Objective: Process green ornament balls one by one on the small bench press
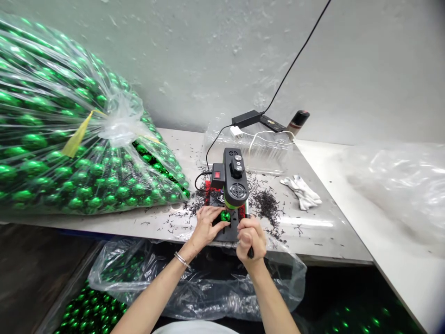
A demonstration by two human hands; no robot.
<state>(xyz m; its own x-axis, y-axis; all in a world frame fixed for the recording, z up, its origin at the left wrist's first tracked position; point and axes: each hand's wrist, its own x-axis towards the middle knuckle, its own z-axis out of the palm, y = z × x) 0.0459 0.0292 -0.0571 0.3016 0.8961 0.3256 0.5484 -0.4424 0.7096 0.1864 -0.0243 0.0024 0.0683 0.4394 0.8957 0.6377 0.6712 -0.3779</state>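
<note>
Under the head of a small black bench machine [237,178] sits a shiny green ball [225,216]. My left hand [207,224] has its thumb and fingers closed around that ball from the left. At the machine's right side, my right hand [251,239] is wrapped round a black lever handle [251,253], whose lower end sticks out below the fist. A red switch [217,175] shows on the box at the machine's left side. The machine's head hides the top of its base.
A large clear bag of green balls [79,139] fills the left of the table. Black shavings [266,206] lie around the machine. White gloves [302,192], a clear plastic tray [267,160] and a power adapter [246,118] lie rightward and behind. An open plastic bag [215,292] hangs below the front edge.
</note>
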